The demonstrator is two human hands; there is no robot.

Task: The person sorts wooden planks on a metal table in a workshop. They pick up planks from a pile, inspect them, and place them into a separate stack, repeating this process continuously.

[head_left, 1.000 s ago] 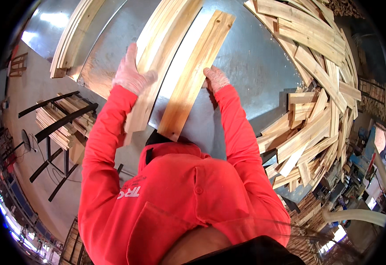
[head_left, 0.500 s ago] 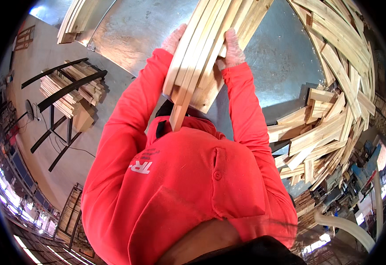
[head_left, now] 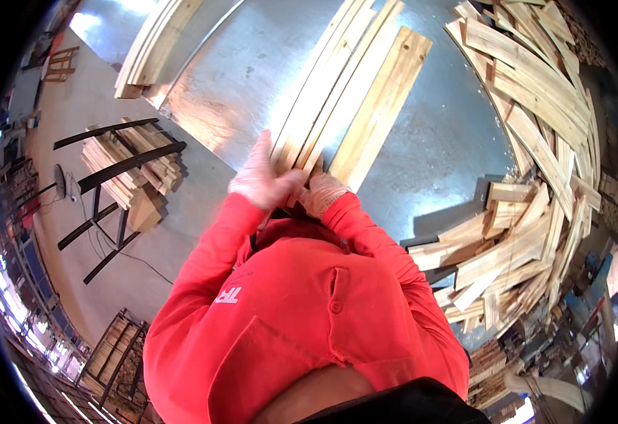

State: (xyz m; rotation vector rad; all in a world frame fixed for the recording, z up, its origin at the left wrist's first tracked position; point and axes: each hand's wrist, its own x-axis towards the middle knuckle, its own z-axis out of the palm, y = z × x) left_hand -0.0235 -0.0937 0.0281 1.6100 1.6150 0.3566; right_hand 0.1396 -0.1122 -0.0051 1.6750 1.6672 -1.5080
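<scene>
Several long, pale wooden boards (head_left: 333, 88) lie side by side on the grey metal tabletop (head_left: 439, 124), running away from my body. My left hand (head_left: 263, 178) wraps around their near ends, fingers along the left side and thumb across the end. Beside it, my right hand (head_left: 324, 196) is closed at the near ends, its fingers partly hidden. Just right of the group lies a wider single board (head_left: 383, 106) with a knotty face, separated by a gap. Its near end meets my right hand.
A large jumbled pile of boards (head_left: 528, 233) curves along the right side. More boards (head_left: 155, 49) are stacked at the table's far left. Beyond the left table edge, a black metal frame (head_left: 121, 166) holds stacked wood pieces (head_left: 111, 187) above the floor.
The boards have gone from a raised, tilted bundle near my chest to lying on the tabletop. One board now lies apart on the right. Both hands have moved to the near ends, close together.
</scene>
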